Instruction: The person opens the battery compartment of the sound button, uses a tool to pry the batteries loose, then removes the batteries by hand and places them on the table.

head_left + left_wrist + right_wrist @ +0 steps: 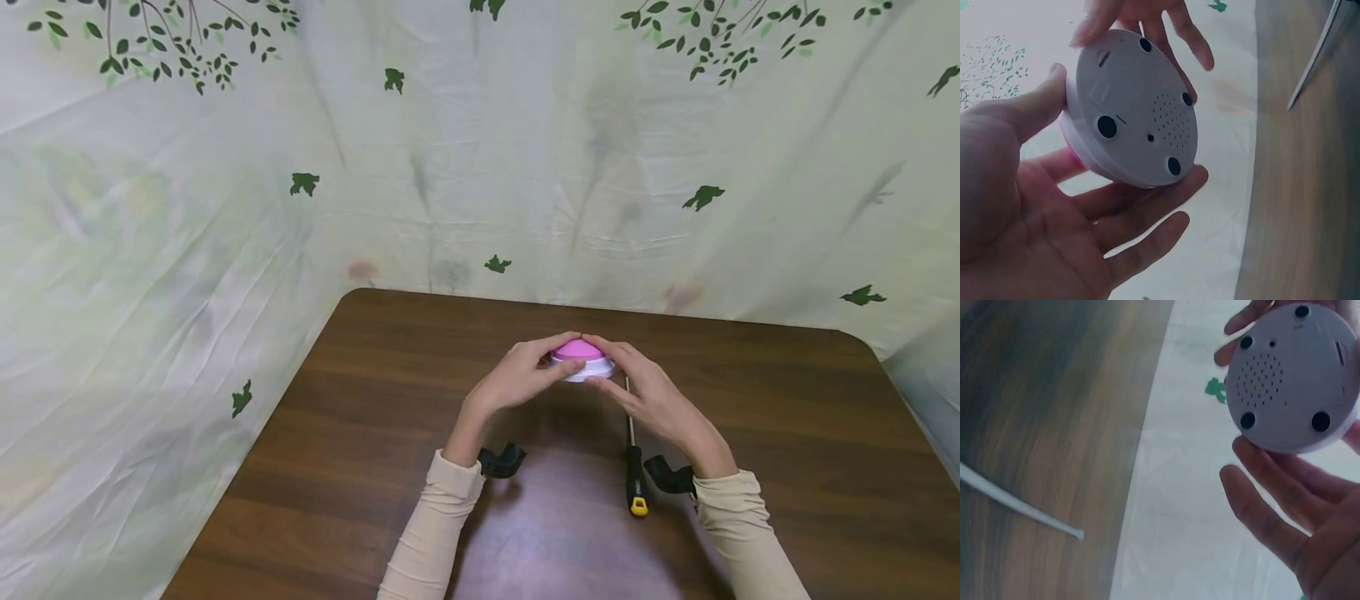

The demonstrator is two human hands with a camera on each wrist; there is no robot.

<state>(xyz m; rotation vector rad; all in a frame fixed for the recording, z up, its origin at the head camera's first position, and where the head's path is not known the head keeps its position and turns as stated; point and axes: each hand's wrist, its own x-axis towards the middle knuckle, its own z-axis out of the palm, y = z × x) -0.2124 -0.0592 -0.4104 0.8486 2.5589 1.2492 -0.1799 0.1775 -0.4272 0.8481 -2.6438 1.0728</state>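
Between my two hands, raised above the table, is a round buzzer button (581, 361) with a pink dome and a white base. My left hand (517, 375) holds its left side, thumb along the near edge and fingers curving around it. On the other side my right hand (652, 396) grips it with thumb and fingers. In the left wrist view the button's white underside (1132, 119) shows dark round feet, a cluster of small holes and a tiny screw hole. The right wrist view shows the same underside (1300, 375), partly cut off at the frame edge.
A screwdriver (636, 483) with a black and yellow handle lies on the brown wooden table (360, 467), beneath my right forearm side. Dark wrist mounts (502, 461) stick out from both sleeves. A leaf-printed cloth (480, 167) hangs behind the table.
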